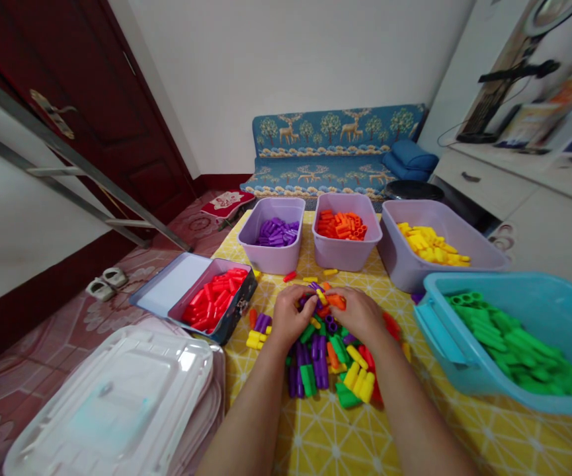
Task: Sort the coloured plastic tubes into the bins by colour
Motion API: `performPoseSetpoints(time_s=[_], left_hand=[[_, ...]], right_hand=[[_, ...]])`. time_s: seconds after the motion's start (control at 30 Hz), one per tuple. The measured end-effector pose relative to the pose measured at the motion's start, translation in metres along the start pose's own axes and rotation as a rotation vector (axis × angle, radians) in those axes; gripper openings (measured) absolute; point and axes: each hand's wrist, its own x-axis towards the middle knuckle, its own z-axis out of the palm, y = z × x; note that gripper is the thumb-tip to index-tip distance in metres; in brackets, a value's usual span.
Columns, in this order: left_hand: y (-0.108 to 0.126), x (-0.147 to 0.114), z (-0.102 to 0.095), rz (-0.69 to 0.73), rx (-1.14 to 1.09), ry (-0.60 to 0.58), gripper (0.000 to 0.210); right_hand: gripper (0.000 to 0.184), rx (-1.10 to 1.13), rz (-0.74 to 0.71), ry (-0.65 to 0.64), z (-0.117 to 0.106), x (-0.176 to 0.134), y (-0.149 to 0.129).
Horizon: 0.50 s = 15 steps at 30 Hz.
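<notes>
My left hand (291, 314) is closed, thumb and fingers pinched at a small yellow plastic tube piece (321, 297), with purple pieces just behind it. My right hand (358, 312) is closed on an orange plastic tube piece (336, 302) right beside it. Both hands are over a mixed pile on the table, and the fingertips are partly hidden. In the pile lie purple pieces (319, 362), green pieces (308, 380), and joined yellow pieces (360, 382), along with red and orange ones. A few yellow and purple pieces (262, 322) lie left of my left hand.
Lilac bins hold purple (270, 252), orange (348, 254) and yellow pieces (405, 277). A blue bin (444, 344) at right holds green ones. An open tin box (239, 311) with red pieces and stacked white lids (176, 390) are at left, on or beside the yellow tablecloth (325, 443).
</notes>
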Motion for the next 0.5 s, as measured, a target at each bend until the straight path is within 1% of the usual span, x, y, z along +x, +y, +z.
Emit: performPoseSetpoints(time_s=[0.07,0.1,0.17,0.23,0.3,0.37,0.5], left_hand=[[0.002,0.000,-0.001,0.006,-0.010,-0.005,0.018],[0.002,-0.001,-0.001,0.006,-0.012,-0.007,0.020],[0.003,-0.001,-0.002,0.009,-0.014,-0.014,0.027],[0.004,-0.003,-0.002,0.024,-0.011,-0.023,0.036],[0.003,-0.003,-0.001,0.043,-0.010,-0.025,0.047],[0.003,-0.004,-0.001,0.045,-0.019,-0.021,0.052],[0.002,-0.004,0.000,-0.009,-0.060,-0.021,0.048]], right_hand=[[0.028,0.234,0.070,0.036,0.001,0.002,0.000],[0.029,0.381,0.097,0.052,0.002,0.003,-0.001],[0.037,0.663,0.152,0.070,0.005,0.004,-0.004],[0.044,0.851,0.228,0.065,0.007,0.003,-0.009],[0.047,0.931,0.285,0.033,0.008,0.002,-0.015],[0.046,0.952,0.285,0.007,0.008,0.002,-0.019],[0.042,0.942,0.230,0.002,0.007,0.001,-0.022]])
